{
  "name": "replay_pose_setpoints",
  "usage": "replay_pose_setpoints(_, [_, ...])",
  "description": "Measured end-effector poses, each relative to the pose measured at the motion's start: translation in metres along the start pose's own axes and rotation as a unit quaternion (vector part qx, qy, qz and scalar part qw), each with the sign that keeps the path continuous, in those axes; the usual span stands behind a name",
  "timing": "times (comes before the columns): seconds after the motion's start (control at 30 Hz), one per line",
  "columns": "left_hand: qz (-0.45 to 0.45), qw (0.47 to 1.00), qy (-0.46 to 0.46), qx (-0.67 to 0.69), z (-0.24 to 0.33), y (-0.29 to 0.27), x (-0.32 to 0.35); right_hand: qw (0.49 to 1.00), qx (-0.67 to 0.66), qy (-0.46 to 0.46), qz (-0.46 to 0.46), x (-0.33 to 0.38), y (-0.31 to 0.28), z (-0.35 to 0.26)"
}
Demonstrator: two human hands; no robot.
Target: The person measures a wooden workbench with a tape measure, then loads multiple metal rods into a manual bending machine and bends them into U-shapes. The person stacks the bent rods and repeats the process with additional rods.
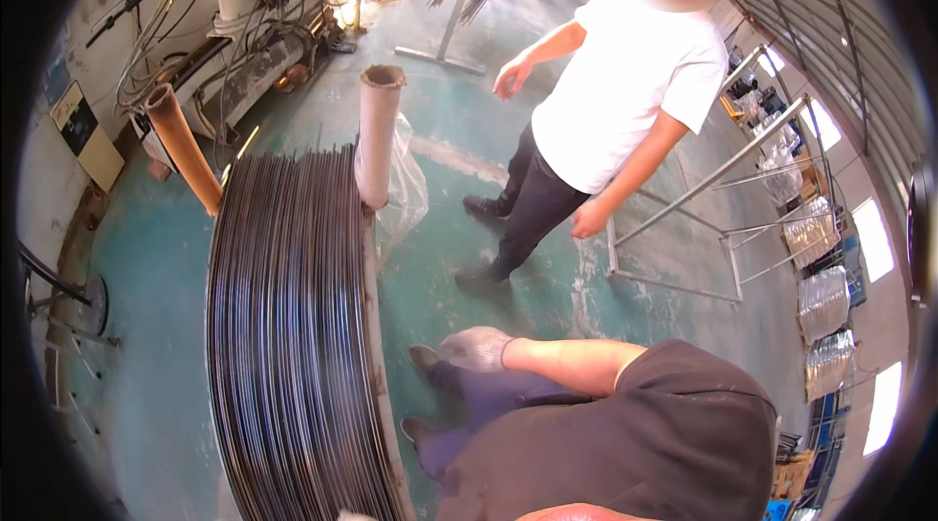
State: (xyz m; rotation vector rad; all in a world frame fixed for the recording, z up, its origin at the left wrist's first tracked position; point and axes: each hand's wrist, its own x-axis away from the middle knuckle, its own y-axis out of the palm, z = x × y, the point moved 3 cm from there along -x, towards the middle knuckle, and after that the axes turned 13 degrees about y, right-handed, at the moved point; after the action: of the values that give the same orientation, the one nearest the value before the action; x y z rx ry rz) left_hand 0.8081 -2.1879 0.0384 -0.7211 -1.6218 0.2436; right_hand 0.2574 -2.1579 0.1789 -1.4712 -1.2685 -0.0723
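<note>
A broad stack of thin dark metal rods (293, 325) runs up the left half of the head view. My left hand, in a pale glove (354, 516), shows only as a sliver at the lower edge by the rods. Its fingers are out of sight. My right hand (479, 349), in a grey-white glove, hangs in front of my dark blue trousers, apart from the rods. Its fingers look curled in, and I see nothing in them. Two upright tubes flank the stack's far end: a pale one (378, 145) and an orange-brown one (186, 151).
A person in a white shirt (625, 81) stands across from me on the green floor, hands hanging free. Behind them is a metal frame (674, 218). Clear plastic wrap (403, 184) hangs by the pale tube. Machinery (264, 52) lines the left wall; wrapped bundles (824, 306) line the right.
</note>
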Motion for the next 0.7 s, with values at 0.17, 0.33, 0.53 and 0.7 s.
replay_pose_setpoints(0.17, [0.042, 0.987, -0.123, 0.097, -0.015, 0.055, -0.016, 1.0, 0.019, 0.001, 0.007, -0.033, -0.019, 0.011])
replay_pose_setpoints(0.33, [0.009, 0.948, 0.182, -0.26, 0.072, 0.079, -0.065, 0.993, 0.085, -0.08, -0.03, -0.072, -0.007, -0.022])
replay_pose_setpoints(0.53, [0.269, 0.799, 0.142, 0.518, 0.185, -0.06, -0.019, 0.981, 0.059, -0.186, 0.002, -0.11, 0.003, -0.047])
replay_pose_setpoints(0.7, [0.219, 0.75, 0.139, 0.608, 0.212, -0.058, 0.011, 0.935, 0.215, -0.279, 0.043, -0.182, 0.019, -0.08])
